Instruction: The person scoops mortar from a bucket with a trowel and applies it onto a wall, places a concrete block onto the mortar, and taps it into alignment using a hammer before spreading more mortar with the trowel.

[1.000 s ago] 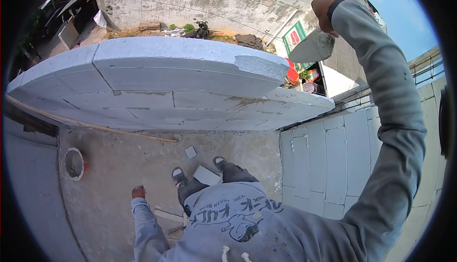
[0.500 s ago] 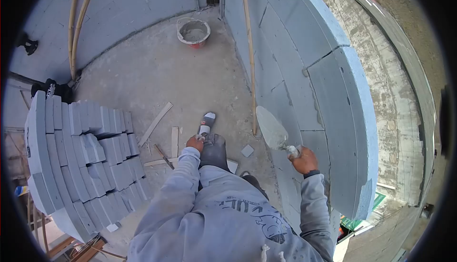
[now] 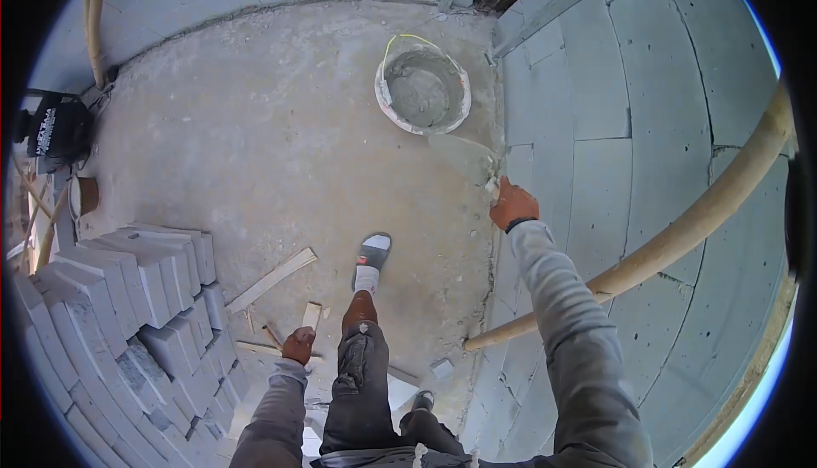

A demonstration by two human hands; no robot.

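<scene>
My right hand [image 3: 515, 205] is closed around the handle of a trowel [image 3: 466, 159]. The mortar-smeared trowel blade points left and up, its tip close below the rim of a bucket [image 3: 385, 115] of grey mortar. That bucket stands on the floor by the wall, with a yellow handle looped over its far side. Down at the left, my left hand [image 3: 299, 345] hangs beside my leg with its fingers curled in and nothing visible in them. Behind it on the floor lies a short wood strip [image 3: 312, 315].
Grey blocks [image 3: 140, 298] are stacked at the lower left. A bamboo pole [image 3: 647, 264] leans across the block wall [image 3: 600, 187] on the right. Another wood strip [image 3: 272, 280] and a small block offcut [image 3: 442, 368] lie on the floor. A black bag [image 3: 61, 134] sits far left.
I have stepped forward, and the mortar bucket appears much nearer. My right hand has carried the trowel from beside the wall toward the bucket. My left hand has left my knee.
</scene>
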